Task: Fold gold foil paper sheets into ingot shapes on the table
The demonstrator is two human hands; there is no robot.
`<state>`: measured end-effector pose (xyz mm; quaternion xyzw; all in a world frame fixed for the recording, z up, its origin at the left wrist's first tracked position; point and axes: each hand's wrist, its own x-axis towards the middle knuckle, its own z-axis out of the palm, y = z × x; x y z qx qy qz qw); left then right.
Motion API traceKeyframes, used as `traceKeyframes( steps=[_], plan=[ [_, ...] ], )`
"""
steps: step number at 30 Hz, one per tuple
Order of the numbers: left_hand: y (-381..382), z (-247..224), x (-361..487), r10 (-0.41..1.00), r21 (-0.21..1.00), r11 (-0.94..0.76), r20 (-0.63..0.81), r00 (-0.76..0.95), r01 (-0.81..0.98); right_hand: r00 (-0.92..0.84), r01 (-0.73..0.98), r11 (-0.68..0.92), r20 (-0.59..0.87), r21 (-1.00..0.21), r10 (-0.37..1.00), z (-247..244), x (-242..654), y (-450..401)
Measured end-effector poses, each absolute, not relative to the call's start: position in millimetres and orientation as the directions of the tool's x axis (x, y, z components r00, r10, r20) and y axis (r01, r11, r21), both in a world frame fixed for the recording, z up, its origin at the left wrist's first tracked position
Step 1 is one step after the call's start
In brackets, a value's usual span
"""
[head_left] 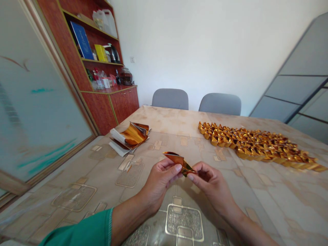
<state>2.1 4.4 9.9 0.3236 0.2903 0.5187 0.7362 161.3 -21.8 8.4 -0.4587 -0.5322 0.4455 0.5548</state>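
Observation:
A partly folded piece of gold foil paper [175, 158] is held above the table, between my two hands. My left hand [164, 174] pinches its middle between thumb and fingers, with an open, pointed end sticking out at the upper left. At the lower right end, the thumb and fingers of my right hand [210, 179] close on the paper's narrow tip. Beyond my left hand lies a loose stack of gold foil sheets [135, 135], curled, with white undersides showing. Rows of folded gold paper ingots [256, 143] stand packed together at the right.
A patterned tablecloth [133, 174] covers the table. Two grey chairs [170, 98] [220, 103] stand at its far edge. To the left are a frosted glass door [38, 102] and a red wooden cabinet [99, 107] with bottles and a kettle [114, 54] on its shelves.

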Motion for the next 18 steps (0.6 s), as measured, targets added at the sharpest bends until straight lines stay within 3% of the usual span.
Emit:
traceKeyframes(
  steps=[6, 13, 18],
  plan=[
    [4.0, 9.3, 4.8, 0.959, 0.772, 0.213, -0.050, 0.278, -0.599, 0.015, 0.213, 0.331, 0.342, -0.919, 0.940, 11.5, 165.6, -24.7],
    [4.9, 10.2, 3.2, 0.972, 0.818, 0.166, -0.041, 0.231, -0.551, 0.004, 0.007, 0.198, 0.198, -0.980, 0.980, 13.3, 162.2, -25.8],
    [6.5, 8.9, 4.9, 0.980, 0.867, 0.146, -0.061, 0.189, -0.476, -0.009, -0.018, 0.133, 0.133, -0.991, 0.991, 15.0, 160.7, -24.1]
  ],
)
